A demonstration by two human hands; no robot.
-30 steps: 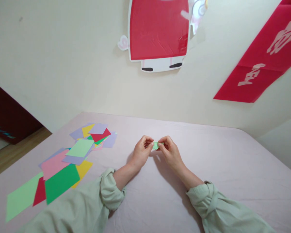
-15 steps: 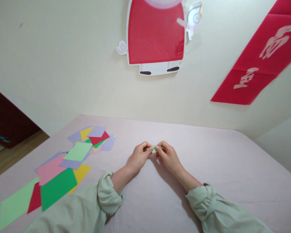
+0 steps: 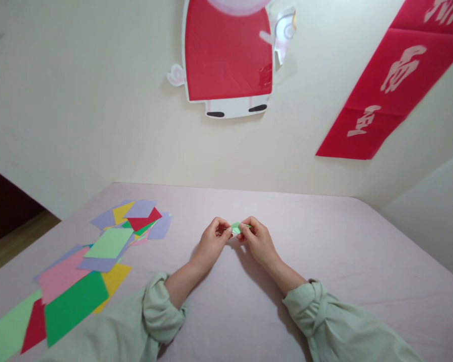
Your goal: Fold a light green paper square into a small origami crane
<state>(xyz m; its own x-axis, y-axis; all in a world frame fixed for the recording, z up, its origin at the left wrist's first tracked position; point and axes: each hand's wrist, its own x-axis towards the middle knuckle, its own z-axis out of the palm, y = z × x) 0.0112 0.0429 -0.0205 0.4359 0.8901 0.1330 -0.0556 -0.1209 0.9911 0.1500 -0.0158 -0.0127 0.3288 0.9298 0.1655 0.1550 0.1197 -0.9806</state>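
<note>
A small piece of folded light green paper (image 3: 236, 229) is held up between my two hands, above the middle of the table. My left hand (image 3: 212, 240) pinches its left end between thumb and fingers. At its right end, my right hand (image 3: 259, 242) grips it the same way. The fingers cover both ends of the paper, so its full shape is hidden.
Sheets of coloured paper (image 3: 77, 306) in green, pink, purple, yellow and red lie overlapping along the left of the cloth-covered table (image 3: 324, 241). Behind the table rises a wall with a cartoon cutout (image 3: 228, 55) and a red banner (image 3: 370, 105).
My hands have moved slightly apart, and more of the light green paper shows between them. The wall and the paper sheets have shifted left in view as the camera turned.
</note>
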